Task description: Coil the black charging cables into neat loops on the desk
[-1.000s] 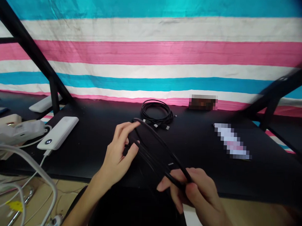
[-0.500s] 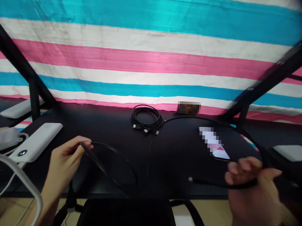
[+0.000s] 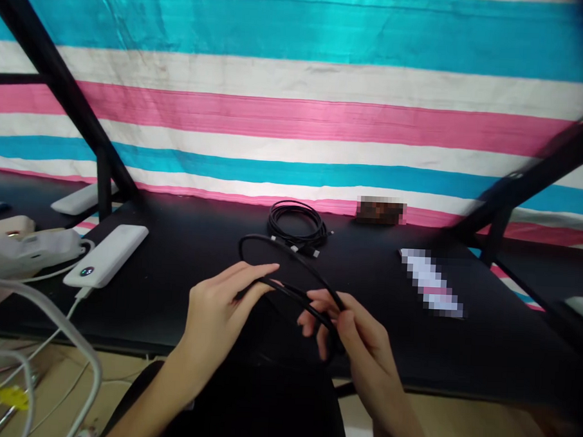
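Note:
A black cable runs in loops between my two hands, above the near part of the black table. My left hand pinches it between thumb and fingers. On the other side, my right hand has its fingers curled round the loops, with the thumb on top. The cable's ends are hard to make out here. Behind the hands lies a coiled black cable with several plugs showing at its front side, one of them a USB plug.
A white power bank with a cord plugged in lies at left, near a white power strip. A phone lies at right. A small dark blurred item stands by the striped sheet. Black frame bars slant at both sides.
My hands have come together from far apart, the right one moving left and the left one moving right. The cable between them is now gathered in loops. The view has shifted slightly.

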Motion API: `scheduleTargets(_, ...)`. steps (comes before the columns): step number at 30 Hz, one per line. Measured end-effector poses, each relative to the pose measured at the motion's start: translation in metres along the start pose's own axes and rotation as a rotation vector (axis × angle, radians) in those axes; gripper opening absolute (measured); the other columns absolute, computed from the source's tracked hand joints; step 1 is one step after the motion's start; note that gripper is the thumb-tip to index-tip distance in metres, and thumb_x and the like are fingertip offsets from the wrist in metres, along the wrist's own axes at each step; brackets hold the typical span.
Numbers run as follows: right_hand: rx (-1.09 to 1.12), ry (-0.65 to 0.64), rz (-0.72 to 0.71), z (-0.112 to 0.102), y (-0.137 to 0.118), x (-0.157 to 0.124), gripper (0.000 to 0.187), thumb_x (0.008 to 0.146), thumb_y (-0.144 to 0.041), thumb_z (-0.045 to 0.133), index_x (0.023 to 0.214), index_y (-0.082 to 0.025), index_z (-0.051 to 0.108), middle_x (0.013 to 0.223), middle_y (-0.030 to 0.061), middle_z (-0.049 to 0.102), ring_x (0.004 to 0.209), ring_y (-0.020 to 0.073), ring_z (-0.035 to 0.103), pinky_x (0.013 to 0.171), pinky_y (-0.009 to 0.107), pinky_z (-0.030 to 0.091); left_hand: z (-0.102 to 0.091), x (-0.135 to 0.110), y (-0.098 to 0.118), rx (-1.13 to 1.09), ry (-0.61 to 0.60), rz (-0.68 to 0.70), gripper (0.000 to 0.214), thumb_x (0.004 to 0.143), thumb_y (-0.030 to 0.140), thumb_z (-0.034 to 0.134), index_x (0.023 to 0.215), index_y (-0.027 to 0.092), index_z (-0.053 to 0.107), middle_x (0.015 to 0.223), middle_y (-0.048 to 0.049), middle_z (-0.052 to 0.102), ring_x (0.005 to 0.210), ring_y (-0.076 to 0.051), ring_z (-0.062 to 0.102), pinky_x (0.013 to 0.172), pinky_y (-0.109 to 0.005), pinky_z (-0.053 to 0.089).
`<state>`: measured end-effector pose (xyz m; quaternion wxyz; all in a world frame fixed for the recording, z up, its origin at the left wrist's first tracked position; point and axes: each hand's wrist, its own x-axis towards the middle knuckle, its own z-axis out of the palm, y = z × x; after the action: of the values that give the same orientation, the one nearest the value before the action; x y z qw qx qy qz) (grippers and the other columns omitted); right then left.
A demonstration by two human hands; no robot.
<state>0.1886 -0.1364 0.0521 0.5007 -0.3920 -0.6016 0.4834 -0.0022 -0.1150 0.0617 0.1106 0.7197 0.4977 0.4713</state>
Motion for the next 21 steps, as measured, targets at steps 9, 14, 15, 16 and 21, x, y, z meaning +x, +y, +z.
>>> scheduleTargets(9, -0.302, 0.062, -0.129, 0.005, -0.006, 0.007, 0.026, 0.078, -0.028, 0.065, 0.105, -0.028, 0.065, 0.099, 0.0037, 0.061, 0.078, 0.0150, 0.062, 0.060, 0.022, 0.052, -0.005, 0.001, 0.006, -0.073, -0.029, 0.007, 0.018, 0.082, 0.023, 0.061, 0.097, 0.021, 0.071, 0.083, -0.0012, 0.070, 0.073, -0.012, 0.063, 0.063, -0.019, 0.048)
scheduleTargets(14, -0.310, 0.117, -0.084, 0.003, -0.003, 0.007, 0.015, 0.084, -0.027, 0.058, 0.093, -0.021, 0.069, 0.063, -0.0008, 0.061, 0.054, 0.0111, 0.056, 0.053, 0.023, 0.050, -0.010, 0.001, 0.006, -0.022, -0.040, 0.083, 0.031, 0.076, 0.029, 0.068, 0.106, 0.022, 0.069, 0.100, -0.0043, 0.068, 0.077, -0.013, 0.064, 0.049, -0.016, 0.046)
scheduleTargets(15, -0.263, 0.105, -0.043, 0.002, -0.002, 0.006, 0.015, 0.085, -0.028, 0.057, 0.091, -0.020, 0.069, 0.058, -0.0020, 0.058, 0.046, 0.0090, 0.052, 0.046, 0.021, 0.047, -0.012, 0.001, 0.004, -0.010, -0.061, 0.110, 0.031, 0.077, 0.028, 0.067, 0.108, 0.023, 0.068, 0.105, -0.0047, 0.066, 0.078, -0.012, 0.064, 0.052, -0.016, 0.047)
scheduleTargets(16, -0.205, 0.111, -0.005, 0.000, 0.000, 0.006, 0.016, 0.085, -0.029, 0.057, 0.090, -0.020, 0.068, 0.056, -0.0025, 0.056, 0.042, 0.0076, 0.048, 0.040, 0.019, 0.045, -0.014, 0.001, 0.002, 0.000, -0.080, 0.134, 0.029, 0.080, 0.026, 0.064, 0.109, 0.025, 0.068, 0.111, -0.0050, 0.065, 0.081, -0.012, 0.064, 0.057, -0.017, 0.048)
scheduleTargets(21, 0.085, 0.404, 0.009, -0.015, 0.010, 0.010, 0.014, 0.079, -0.034, 0.064, 0.084, -0.020, 0.066, 0.081, 0.0021, 0.063, 0.059, 0.0119, 0.060, 0.035, 0.018, 0.047, -0.028, 0.000, -0.015, -0.016, -0.103, 0.131, 0.017, 0.085, 0.018, 0.056, 0.086, 0.022, 0.072, 0.106, -0.0043, 0.068, 0.089, -0.016, 0.064, 0.073, -0.023, 0.049)
